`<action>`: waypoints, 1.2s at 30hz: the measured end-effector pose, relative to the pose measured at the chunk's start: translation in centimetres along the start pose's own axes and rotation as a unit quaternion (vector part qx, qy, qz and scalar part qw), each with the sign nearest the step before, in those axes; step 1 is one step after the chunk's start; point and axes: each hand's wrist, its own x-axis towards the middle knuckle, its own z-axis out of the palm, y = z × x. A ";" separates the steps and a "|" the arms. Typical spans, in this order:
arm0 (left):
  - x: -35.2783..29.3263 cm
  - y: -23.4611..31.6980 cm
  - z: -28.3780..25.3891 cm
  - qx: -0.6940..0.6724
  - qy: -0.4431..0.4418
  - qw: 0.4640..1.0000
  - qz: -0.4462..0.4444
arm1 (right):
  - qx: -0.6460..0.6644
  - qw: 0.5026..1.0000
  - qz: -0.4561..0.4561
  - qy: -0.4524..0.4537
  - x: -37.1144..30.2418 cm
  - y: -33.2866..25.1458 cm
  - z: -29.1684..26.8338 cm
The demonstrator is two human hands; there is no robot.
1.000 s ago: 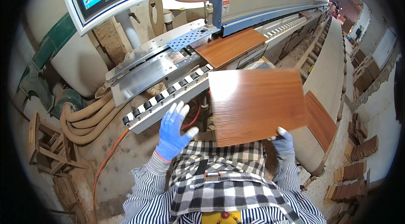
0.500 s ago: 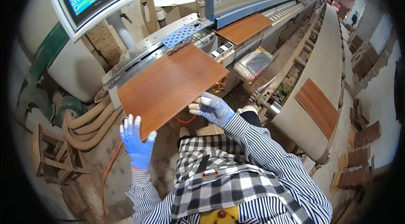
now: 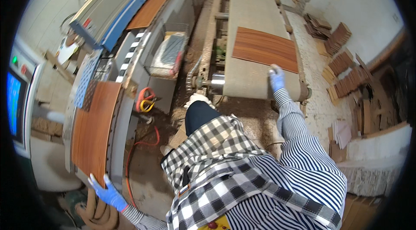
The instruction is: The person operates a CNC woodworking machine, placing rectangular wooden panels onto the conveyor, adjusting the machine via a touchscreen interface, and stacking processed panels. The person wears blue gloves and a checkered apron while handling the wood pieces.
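The gloved left hand (image 3: 108,193) is pressing open-fingered on the near end of a wood-grain panel (image 3: 93,130) on the machine's infeed table (image 3: 119,113), while the right hand (image 3: 276,78) is reaching, fingers loosely apart, for the panel on the return conveyor (image 3: 265,49), which probably needs grasping next.

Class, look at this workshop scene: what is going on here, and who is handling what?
A person in blue gloves works between two machines. The left hand rests on the near end of a wood panel lying on the machine bed at the left. The right hand reaches to the near edge of a second panel on the belt. A third panel lies farther along the left machine. Panel stacks sit by the wall.
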 end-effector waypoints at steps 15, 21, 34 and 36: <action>-0.3 -0.4 0.3 -0.001 0.012 1.000 -0.010 | -0.387 0.921 0.024 0.038 1.6 2.6 -7.6; -0.3 -0.2 0.3 -0.007 0.009 1.000 -0.023 | -0.383 0.923 0.001 -0.038 -2.7 0.2 -5.1; -0.4 -1.0 0.2 -0.002 -0.008 1.000 -0.021 | -0.538 0.801 -0.083 -0.249 8.3 -10.2 10.1; -0.6 0.1 -0.3 -0.003 -0.009 1.000 -0.019 | -0.521 0.803 -0.029 -0.288 10.8 -8.7 12.2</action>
